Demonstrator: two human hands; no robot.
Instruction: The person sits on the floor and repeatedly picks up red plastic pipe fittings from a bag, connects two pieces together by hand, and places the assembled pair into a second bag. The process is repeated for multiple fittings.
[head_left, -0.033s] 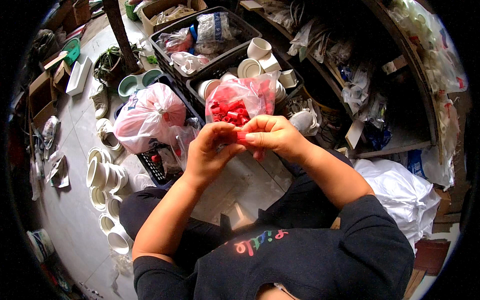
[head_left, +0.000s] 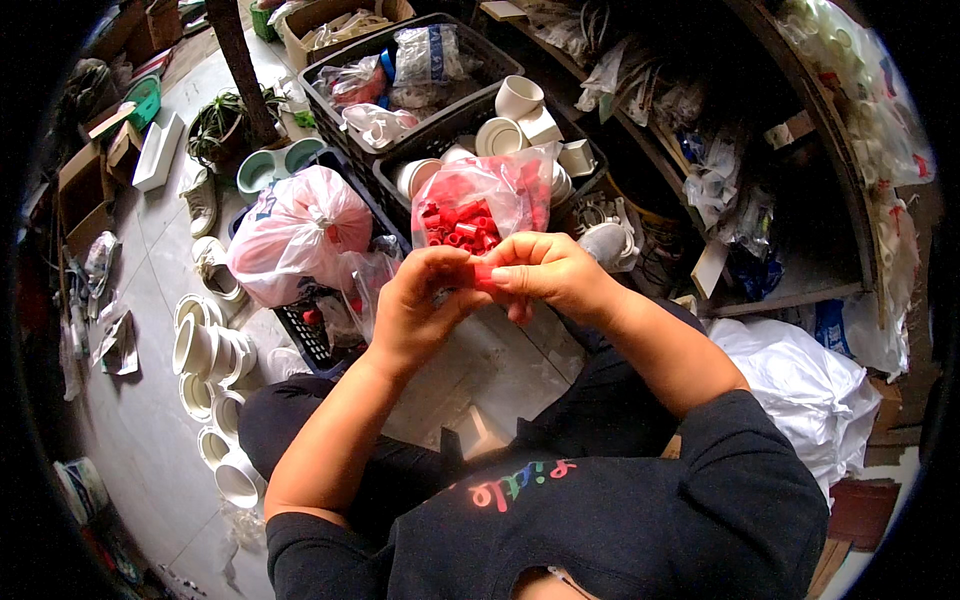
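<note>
Between the fingertips of both hands sits a small red plastic piece (head_left: 484, 277), mostly covered, so its full shape is hidden. My left hand (head_left: 418, 298) pinches it from the left, thumb and forefinger closed. My right hand (head_left: 553, 272) grips it from the right, with the thumb laid over the top. Just beyond the fingers is a clear plastic bag (head_left: 522, 190) with several short red tube fittings (head_left: 466, 226) in it. The bag rests against the front of a black crate (head_left: 385, 178).
White pipe fittings (head_left: 500, 137) fill that crate. A tied pale bag (head_left: 300, 235) lies on a dark basket (head_left: 318, 345) at left. More white fittings (head_left: 212, 350) stand on the tiled floor. Shelving (head_left: 800, 297) and a white sack (head_left: 795, 385) are at right.
</note>
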